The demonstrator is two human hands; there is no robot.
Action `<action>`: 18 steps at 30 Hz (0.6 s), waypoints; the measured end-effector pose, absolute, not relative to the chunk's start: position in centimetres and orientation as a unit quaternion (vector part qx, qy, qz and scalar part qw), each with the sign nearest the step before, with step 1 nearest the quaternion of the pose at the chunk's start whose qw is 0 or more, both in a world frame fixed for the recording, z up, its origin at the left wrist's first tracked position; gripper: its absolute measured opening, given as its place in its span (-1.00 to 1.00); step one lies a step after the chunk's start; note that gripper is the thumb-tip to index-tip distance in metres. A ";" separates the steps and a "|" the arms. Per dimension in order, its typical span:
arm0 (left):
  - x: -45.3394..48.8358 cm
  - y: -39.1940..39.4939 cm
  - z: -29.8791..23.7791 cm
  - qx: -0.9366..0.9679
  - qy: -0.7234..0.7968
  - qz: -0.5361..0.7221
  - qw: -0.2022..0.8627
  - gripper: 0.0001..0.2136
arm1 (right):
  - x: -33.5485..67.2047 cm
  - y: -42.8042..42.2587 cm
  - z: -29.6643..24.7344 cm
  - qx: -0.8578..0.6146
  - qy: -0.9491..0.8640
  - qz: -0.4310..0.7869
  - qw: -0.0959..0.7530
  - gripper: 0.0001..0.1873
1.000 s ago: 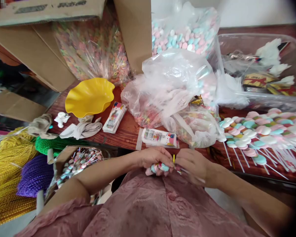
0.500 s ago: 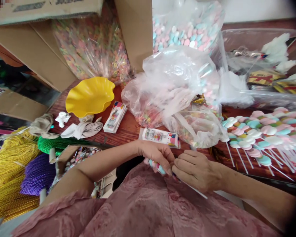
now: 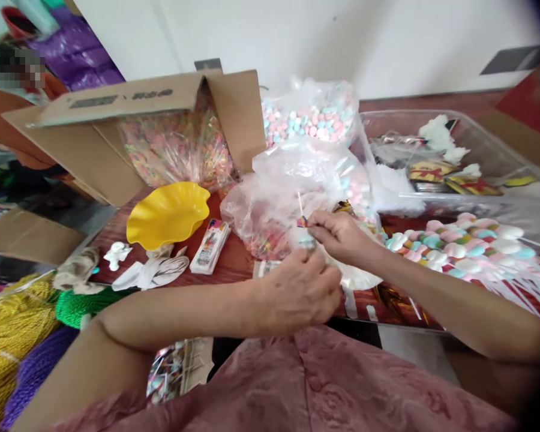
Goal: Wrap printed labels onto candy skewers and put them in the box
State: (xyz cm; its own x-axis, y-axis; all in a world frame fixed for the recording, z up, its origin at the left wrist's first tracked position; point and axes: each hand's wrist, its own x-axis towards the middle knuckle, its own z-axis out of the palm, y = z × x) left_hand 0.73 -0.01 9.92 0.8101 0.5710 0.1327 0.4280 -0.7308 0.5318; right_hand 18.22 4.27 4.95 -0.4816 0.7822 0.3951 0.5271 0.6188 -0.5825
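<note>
A wrapped candy skewer (image 3: 303, 240) stands between my hands above the table's front edge, its white stick pointing up. My left hand (image 3: 297, 293) is closed around the candy part, most of which the fingers hide. At the base of the stick, the fingertips of my right hand (image 3: 342, 237) pinch the gathered neck of the wrapper, where a small dark and colourful bit shows. Printed bags (image 3: 266, 268) lie partly covered behind my left hand. Beyond the hands rest clear plastic bags of candy (image 3: 270, 225).
Finished-looking candy skewers (image 3: 468, 246) are piled at the right, in front of a clear plastic bin (image 3: 486, 201). A yellow wavy bowl (image 3: 166, 213), a stack of printed bags (image 3: 210, 247) and a cardboard box (image 3: 240, 120) stand left. Cord bundles (image 3: 22, 330) hang lower left. Another person (image 3: 18, 120) is at far left.
Both hands have risen from the lap to above the table edge. The skewer has turned, so its stick now points up instead of down to the right. The view has tilted up.
</note>
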 end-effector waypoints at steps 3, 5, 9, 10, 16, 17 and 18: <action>0.5 2.2 6.6 0.872 0.328 0.176 0.317 -0.91 | 17.1 2.8 6.5 -0.336 -0.806 0.335 0.353 -0.80; -0.4 4.2 5.4 0.800 0.367 0.288 0.377 -0.79 | 16.6 1.6 6.3 -0.309 -0.808 0.374 0.335 -0.81; -1.6 4.2 5.1 0.694 0.360 0.470 0.411 -0.61 | 15.9 1.7 4.5 -0.329 -0.825 0.247 0.387 -0.83; -1.7 3.6 5.2 0.671 0.359 0.483 0.432 -0.49 | 15.5 2.1 4.1 -0.328 -0.827 0.194 0.412 -0.85; -6.4 -1.2 5.3 0.566 0.456 0.376 0.575 -0.20 | 9.6 0.9 2.0 -0.259 -0.859 0.162 0.411 -0.76; -8.6 -2.2 5.0 0.585 0.501 0.331 0.545 -0.26 | 9.0 0.2 1.5 -0.251 -0.870 0.157 0.394 -0.76; -11.2 -3.5 4.4 0.613 0.546 0.289 0.493 -0.34 | 8.8 -0.4 1.0 -0.254 -0.881 0.144 0.373 -0.72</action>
